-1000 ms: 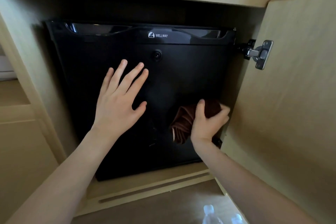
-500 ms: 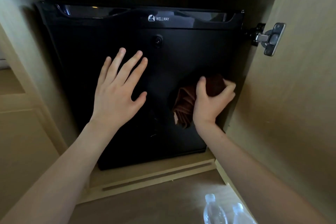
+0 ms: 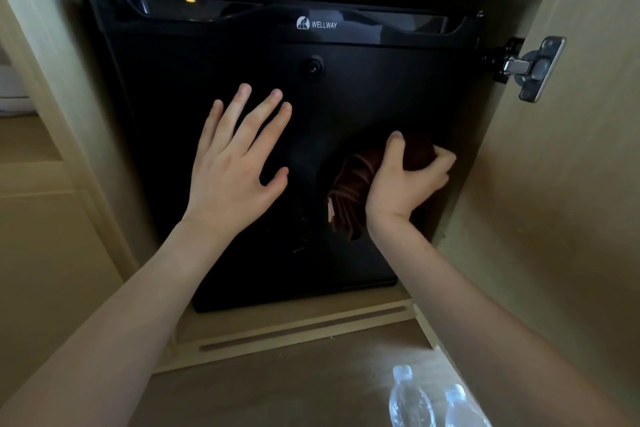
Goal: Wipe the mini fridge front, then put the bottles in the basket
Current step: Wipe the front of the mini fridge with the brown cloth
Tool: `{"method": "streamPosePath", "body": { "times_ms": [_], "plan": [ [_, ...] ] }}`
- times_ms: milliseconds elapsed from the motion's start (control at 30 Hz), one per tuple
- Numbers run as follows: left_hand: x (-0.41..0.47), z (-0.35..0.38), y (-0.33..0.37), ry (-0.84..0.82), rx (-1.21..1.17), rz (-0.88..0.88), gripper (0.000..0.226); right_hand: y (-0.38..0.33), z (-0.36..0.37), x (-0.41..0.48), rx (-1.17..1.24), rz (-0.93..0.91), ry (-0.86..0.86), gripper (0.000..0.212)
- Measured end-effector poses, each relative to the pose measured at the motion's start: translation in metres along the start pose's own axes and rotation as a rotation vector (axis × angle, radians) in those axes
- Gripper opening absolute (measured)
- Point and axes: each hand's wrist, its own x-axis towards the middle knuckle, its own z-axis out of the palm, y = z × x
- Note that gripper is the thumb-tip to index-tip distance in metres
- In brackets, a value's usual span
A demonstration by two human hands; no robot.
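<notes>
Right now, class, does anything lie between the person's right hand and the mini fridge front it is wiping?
Only the brown cloth. The right hand grips it bunched and presses it against the black mini fridge front, near its right side. The left hand lies flat on the door, bare.

Black mini fridge (image 3: 346,97) shut, two clear bottles (image 3: 410,402) on floor

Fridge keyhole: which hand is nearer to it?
Left. The left hand lies flat just below-left of the keyhole; the right hand, clutching the brown cloth, sits lower right.
</notes>
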Motion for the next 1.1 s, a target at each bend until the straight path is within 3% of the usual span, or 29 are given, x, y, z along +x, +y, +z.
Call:
{"method": "streamPosePath", "body": {
  "times_ms": [133,233,333,533,667,733,833,1000,1100],
  "plan": [
    [-0.001,0.001,0.000,0.006,-0.004,0.003,0.076,0.021,-0.009,-0.014,-0.052,-0.047,-0.012,0.038],
    [0.000,-0.001,-0.003,0.003,0.000,0.007,0.077,0.048,-0.029,-0.030,-0.099,0.060,-0.049,0.039],
    [0.000,-0.001,-0.002,-0.006,0.009,0.009,0.076,0.033,-0.020,-0.031,-0.094,0.044,-0.068,0.038],
    [-0.005,-0.006,-0.012,-0.014,0.057,0.043,0.070,-0.034,0.026,-0.008,-0.197,-0.503,-0.255,0.039],
    [-0.018,-0.008,-0.021,-0.019,0.079,0.018,0.069,0.018,0.004,-0.020,-0.402,-0.897,-0.556,0.040],
    [-0.024,-0.010,-0.025,-0.036,0.084,0.010,0.069,0.042,-0.011,-0.024,-0.474,-0.993,-0.680,0.041],
    [-0.032,-0.013,-0.029,-0.050,0.094,0.011,0.069,0.036,-0.009,-0.017,-0.456,-0.947,-0.706,0.039],
    [-0.034,-0.013,-0.033,-0.055,0.093,0.039,0.068,-0.015,0.027,-0.021,-0.212,-0.632,-0.366,0.038],
    [-0.035,-0.010,-0.032,-0.043,0.071,0.026,0.068,0.001,0.024,-0.040,-0.190,-0.600,-0.333,0.039]
  ]
}}
